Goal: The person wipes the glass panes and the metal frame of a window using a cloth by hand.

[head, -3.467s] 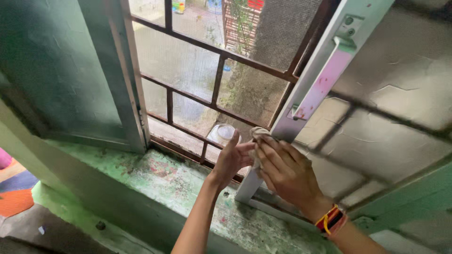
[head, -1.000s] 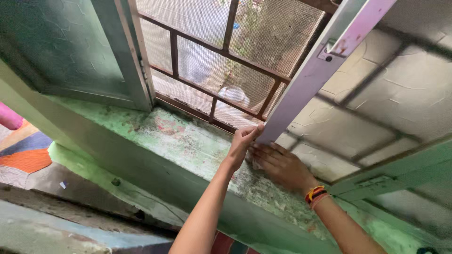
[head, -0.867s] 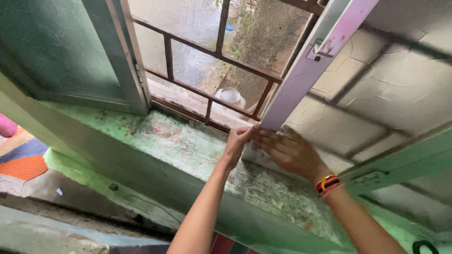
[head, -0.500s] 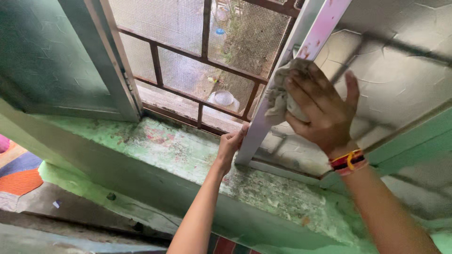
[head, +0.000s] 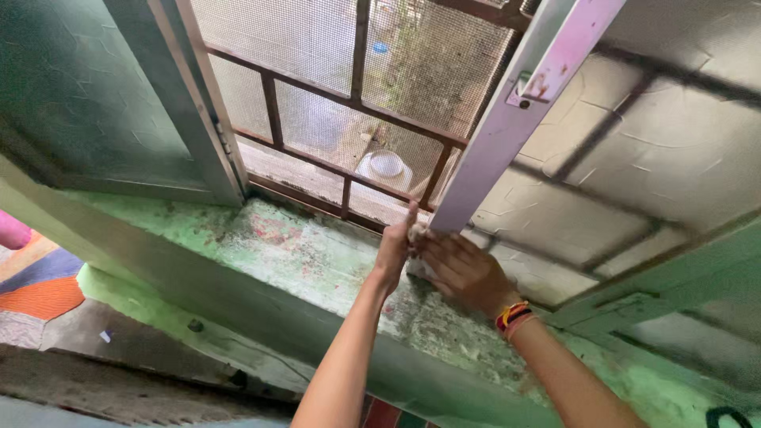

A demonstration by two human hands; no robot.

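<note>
A pale lilac window-shutter frame slants down to the green painted sill. My left hand grips the bottom edge of that frame. My right hand, with coloured bands at the wrist, presses a greyish cloth against the frame's bottom corner; only a small bit of cloth shows between the two hands. The frosted pane of the shutter lies to the right of the hands.
A brown metal grille with mesh closes the window opening behind the hands. A second shutter stands open at the left. Outside, beyond the mesh, sits a white bowl-like container. An orange and blue mat lies on the floor below.
My right hand, which was up on the frame with the cloth half a second ago, has come down to the bottom corner beside my left hand. The left hand has stayed at the frame's bottom.
</note>
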